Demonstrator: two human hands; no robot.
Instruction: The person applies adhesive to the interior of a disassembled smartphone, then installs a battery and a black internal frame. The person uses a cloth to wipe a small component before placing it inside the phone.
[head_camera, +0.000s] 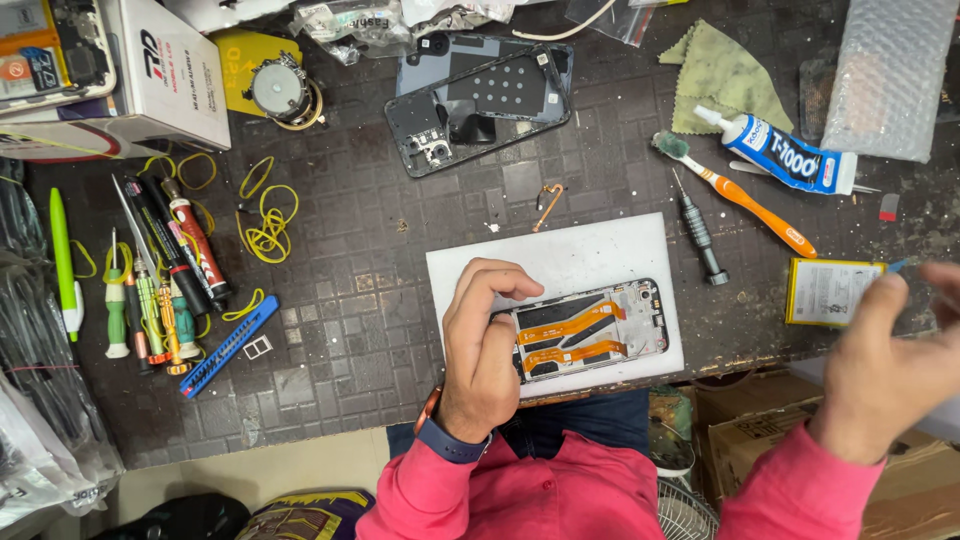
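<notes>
The left hand (487, 345) arches over the opened phone (590, 330), fingertips pinning its nine o'clock end to the white mat (560, 255). At three o'clock, the blurred right hand (885, 350) lifts, grip unclear, by the battery (830, 292).

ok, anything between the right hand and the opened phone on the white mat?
Nothing visible. The right hand is raised off to the right by the battery; the opened phone, held by the left hand, lies unobstructed.
</notes>
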